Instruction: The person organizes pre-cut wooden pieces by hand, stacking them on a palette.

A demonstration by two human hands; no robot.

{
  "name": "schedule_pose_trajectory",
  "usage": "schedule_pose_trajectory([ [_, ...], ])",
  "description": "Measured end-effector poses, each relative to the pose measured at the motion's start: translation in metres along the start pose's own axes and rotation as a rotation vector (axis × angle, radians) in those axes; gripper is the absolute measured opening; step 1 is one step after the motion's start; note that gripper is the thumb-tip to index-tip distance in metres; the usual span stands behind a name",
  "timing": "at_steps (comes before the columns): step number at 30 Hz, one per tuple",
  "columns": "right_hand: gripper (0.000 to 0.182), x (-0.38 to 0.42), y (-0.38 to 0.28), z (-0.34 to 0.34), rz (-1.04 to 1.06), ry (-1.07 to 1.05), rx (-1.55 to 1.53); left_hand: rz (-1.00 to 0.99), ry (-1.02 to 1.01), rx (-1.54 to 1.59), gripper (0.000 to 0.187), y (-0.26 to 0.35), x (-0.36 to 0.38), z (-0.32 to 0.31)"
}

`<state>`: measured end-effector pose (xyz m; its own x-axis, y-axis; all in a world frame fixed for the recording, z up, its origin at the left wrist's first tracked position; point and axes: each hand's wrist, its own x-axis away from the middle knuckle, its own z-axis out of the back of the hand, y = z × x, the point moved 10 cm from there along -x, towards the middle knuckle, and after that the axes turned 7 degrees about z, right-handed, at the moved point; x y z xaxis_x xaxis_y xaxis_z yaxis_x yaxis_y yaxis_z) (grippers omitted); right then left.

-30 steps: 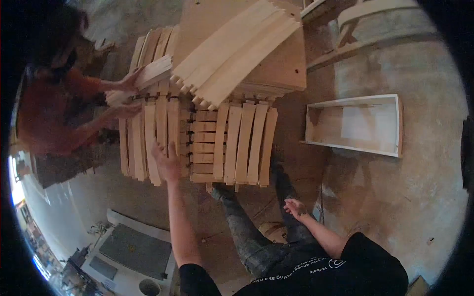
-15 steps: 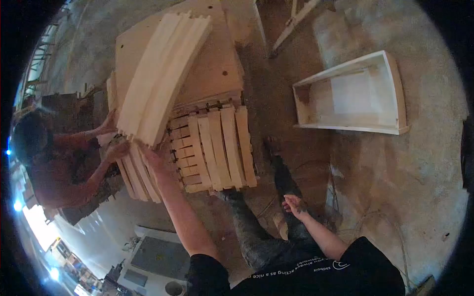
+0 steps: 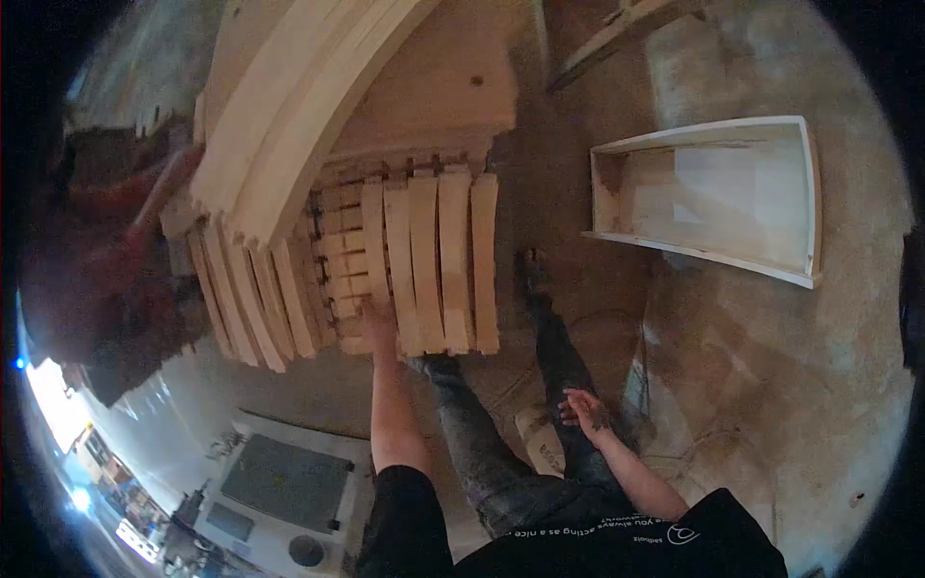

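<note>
My left hand [image 3: 378, 326] is at the near end of a stack of wooden slats [image 3: 424, 265], touching the wood beside the shorter crosswise pieces [image 3: 344, 241]. Its fingers are dim and blurred, so their grip cannot be made out. My right hand [image 3: 583, 410] hangs above my thigh with its fingers apart and nothing in it. Long pale boards [image 3: 299, 106] lie side by side over a large flat panel [image 3: 434, 87] at the upper left. Below their near end is another row of slats [image 3: 255, 289].
A shallow wooden box [image 3: 708, 197] sits on the floor at the right. A co-worker [image 3: 106, 260], blurred, is at the left beside the stacks. A white machine with a grey top [image 3: 289, 482] stands at the lower left. A wooden frame [image 3: 617, 43] is at the top.
My left hand has moved from the near end of the long boards to the slat stack on its right. The co-worker's hands no longer show clearly. The whole view has shifted closer to the stacks.
</note>
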<state>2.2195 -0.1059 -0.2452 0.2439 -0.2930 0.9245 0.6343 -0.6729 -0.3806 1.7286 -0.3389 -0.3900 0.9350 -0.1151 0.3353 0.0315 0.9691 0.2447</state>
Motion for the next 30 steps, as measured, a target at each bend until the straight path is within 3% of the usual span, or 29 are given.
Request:
schedule_pose_trajectory([
  [1,0.036,0.0,0.003,-0.001,-0.018,-0.003,0.031,-0.129,0.087,0.001,0.062,0.004,-0.003,-0.006],
  [4,0.036,0.002,-0.003,-0.014,0.031,-0.047,0.091,0.124,-0.304,0.047,0.066,0.022,-0.011,0.018],
  [7,0.036,0.005,-0.001,-0.022,0.019,-0.054,0.076,-0.047,-0.28,0.012,0.069,0.02,-0.016,0.022],
  [10,0.038,0.004,0.003,-0.027,0.038,-0.051,0.092,0.116,-0.369,-0.145,0.069,0.0,-0.015,0.018],
  [13,0.043,0.002,0.006,-0.028,0.053,-0.083,0.087,-0.139,0.002,-0.006,0.062,0.016,0.005,0.053],
  [16,0.045,0.003,0.006,-0.034,0.043,-0.116,0.104,0.079,-0.12,0.34,0.056,0.005,0.027,0.053],
  [19,0.044,0.001,0.001,-0.037,0.025,-0.112,0.112,0.139,-0.036,0.545,0.051,0.029,0.063,0.075],
  [25,0.046,0.002,0.003,-0.026,-0.006,-0.077,0.015,0.009,0.127,0.434,0.049,0.072,0.093,0.077],
  [30,0.05,-0.006,0.012,-0.014,-0.032,-0.073,-0.056,0.024,-0.019,0.238,0.059,0.115,0.093,0.068],
])
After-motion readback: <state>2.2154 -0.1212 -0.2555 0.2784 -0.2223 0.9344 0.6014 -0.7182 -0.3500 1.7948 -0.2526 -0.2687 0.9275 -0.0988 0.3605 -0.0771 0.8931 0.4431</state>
